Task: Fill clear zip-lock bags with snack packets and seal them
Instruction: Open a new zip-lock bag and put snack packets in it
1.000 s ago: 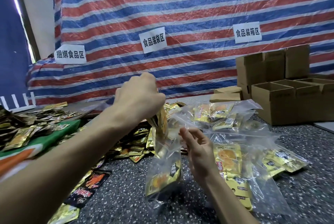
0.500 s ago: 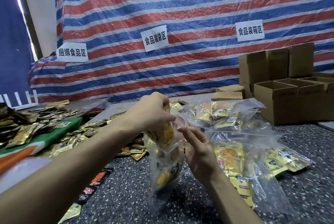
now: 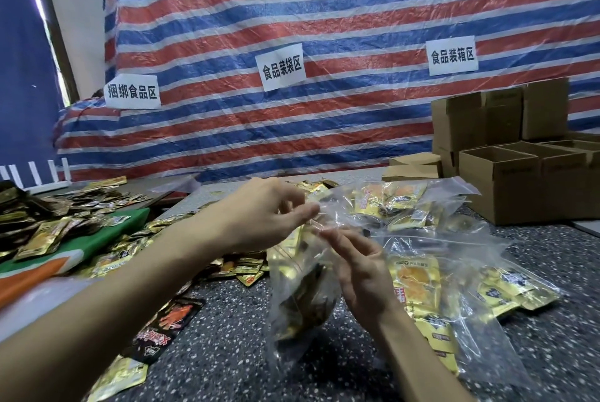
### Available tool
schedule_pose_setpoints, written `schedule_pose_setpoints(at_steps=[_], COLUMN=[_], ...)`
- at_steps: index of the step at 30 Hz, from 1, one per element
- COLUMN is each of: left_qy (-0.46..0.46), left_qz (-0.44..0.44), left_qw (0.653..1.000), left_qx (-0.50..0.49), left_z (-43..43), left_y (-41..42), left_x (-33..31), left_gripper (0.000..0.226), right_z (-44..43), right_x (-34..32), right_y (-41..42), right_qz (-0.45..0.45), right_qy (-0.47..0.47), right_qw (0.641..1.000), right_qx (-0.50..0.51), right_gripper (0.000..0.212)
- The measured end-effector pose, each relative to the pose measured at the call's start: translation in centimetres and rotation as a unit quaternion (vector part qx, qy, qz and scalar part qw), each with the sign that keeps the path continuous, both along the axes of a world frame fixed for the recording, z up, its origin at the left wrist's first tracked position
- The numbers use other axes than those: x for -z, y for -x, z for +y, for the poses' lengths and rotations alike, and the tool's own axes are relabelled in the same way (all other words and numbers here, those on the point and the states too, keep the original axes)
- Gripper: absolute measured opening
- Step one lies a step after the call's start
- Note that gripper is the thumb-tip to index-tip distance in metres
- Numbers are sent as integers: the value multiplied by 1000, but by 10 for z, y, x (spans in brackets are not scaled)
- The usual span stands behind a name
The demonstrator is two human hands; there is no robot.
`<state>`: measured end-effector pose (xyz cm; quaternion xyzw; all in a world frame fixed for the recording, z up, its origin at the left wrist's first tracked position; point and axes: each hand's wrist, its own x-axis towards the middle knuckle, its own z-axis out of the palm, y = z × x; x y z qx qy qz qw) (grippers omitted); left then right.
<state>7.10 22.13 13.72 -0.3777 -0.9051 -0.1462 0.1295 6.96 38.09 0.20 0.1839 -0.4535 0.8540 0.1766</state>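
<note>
clear bag (image 3: 300,291) pinched at mouth by raised left hand (image 3: 266,216) fingers (image 3: 305,212); right hand (image 3: 362,271) grip unclear.

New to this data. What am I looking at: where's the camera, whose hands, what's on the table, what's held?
There is no machine here: a person works with bare hands. Every picture comes from one wide-angle camera worn on the head, looking forward and down. The left hand comes in from the lower left, the right hand from the lower right. Between them stands a clear zip-lock bag with gold snack packets inside. The left hand pinches its top edge. The right hand's fingers are at the same edge, but blur hides whether they grip. On the speckled table, loose packets are heaped at the left, filled bags lie at the right, and open cardboard boxes stand further back. Behind hangs a striped tarp with paper signs.
</note>
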Motion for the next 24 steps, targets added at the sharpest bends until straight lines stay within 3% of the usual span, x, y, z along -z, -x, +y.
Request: schedule_pose_setpoints(at_steps=[4,7,10,13,16,18,21,24], left_qy=[75,122,32,-46,-55,-55,-72,-77], left_qz=[-16,74,101,61,46,50,46,51], left_qw=[997,990,994,997,997,997,996,994], left_qx=[24,17,11,5,-9,-18,-40,-57], left_z=[-16,-24,-37,-53,-69,-80,-94,-103], left_y=[-27,-34,-32,-22,-13,-7,0,6], left_x=[12,26,27,21,15,12,9,4], left_gripper=[65,44,28,29,27,14,8,15], right_z=[1,1,0,1,3,3,-1,-6], right_x=[1,-1,-2,-2,-3,-4,-12,-28], right_y=[2,0,-2,-3,-4,-3,-3,-6], right_qz=[6,25,22,7,3,-5,20,77], right_qy=[-5,16,22,10,-14,-61,-138,-207], right_qw=[1000,998,998,998,1000,998,983,961], right_qx=[-5,-54,-59,-55,-28,30,122,164], right_gripper=[38,19,15,37,25,13,33,44])
